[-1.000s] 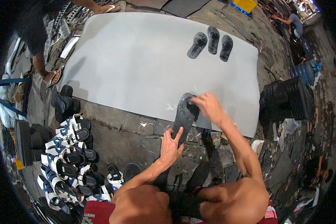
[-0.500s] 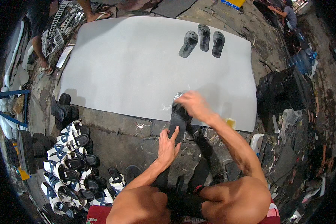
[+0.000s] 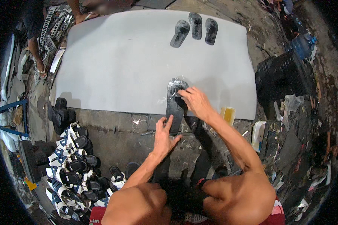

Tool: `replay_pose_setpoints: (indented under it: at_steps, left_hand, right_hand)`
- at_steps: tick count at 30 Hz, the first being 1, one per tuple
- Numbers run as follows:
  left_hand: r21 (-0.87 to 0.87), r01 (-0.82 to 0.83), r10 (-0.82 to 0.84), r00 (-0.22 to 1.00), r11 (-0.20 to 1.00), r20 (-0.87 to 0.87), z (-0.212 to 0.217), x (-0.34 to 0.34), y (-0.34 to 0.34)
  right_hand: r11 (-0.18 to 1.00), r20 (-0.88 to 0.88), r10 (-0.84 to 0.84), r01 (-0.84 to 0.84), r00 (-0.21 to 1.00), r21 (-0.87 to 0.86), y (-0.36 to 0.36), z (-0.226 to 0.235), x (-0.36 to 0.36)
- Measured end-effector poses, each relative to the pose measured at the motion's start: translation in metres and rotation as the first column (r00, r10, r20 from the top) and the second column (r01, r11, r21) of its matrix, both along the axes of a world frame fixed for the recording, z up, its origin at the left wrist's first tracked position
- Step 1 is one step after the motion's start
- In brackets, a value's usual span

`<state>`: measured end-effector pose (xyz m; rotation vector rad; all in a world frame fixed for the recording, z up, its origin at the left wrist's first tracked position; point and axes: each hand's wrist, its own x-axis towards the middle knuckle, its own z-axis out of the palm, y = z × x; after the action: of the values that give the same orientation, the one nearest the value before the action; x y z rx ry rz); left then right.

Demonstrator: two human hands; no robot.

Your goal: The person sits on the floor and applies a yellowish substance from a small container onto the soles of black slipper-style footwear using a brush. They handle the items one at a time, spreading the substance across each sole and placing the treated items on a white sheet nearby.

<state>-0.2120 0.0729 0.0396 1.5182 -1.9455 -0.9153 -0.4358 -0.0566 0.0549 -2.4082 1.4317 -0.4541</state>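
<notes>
Dark sole (image 3: 173,107), far end on pale sheet (image 3: 116,67), near end past its edge. Left hand (image 3: 162,138): thumb and forefinger spread wide at the near end, gripping nothing visible. Right hand (image 3: 196,101): fingers bunched at the sole's upper right; hold unclear. Half a second ago it hid more of the whitish-smeared far end. Beyond: three dark soles (image 3: 195,26).

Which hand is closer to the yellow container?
Right. The right hand, over the sole, is left of the yellow container; the left hand, at the sole's near end, is farther left.
</notes>
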Motion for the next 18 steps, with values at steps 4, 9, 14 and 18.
replay_pose_setpoints:
  at_steps: [4,9,14,18]
  left_hand:
    - [-0.030,0.002,-0.005,0.995,1.000,-0.098,-0.015,0.029,0.002]
    - [0.024,-0.002,0.004,0.996,1.000,-0.092,-0.008,0.024,0.000]
    - [-0.070,-0.086,0.088,0.996,0.994,0.021,-0.026,-0.003,0.020]
    - [-0.071,-0.159,0.163,0.986,0.985,0.043,-0.033,-0.010,0.020]
  right_hand:
    - [0.998,-0.008,0.046,-0.047,0.999,-0.052,0.115,-0.011,0.025]
    - [0.984,0.301,-0.178,0.163,0.937,0.075,0.114,0.010,0.031]
    - [0.972,0.011,-0.207,0.204,0.978,0.116,0.021,0.014,0.041]
    - [0.966,0.052,0.251,-0.253,0.967,0.051,0.009,0.010,0.052]
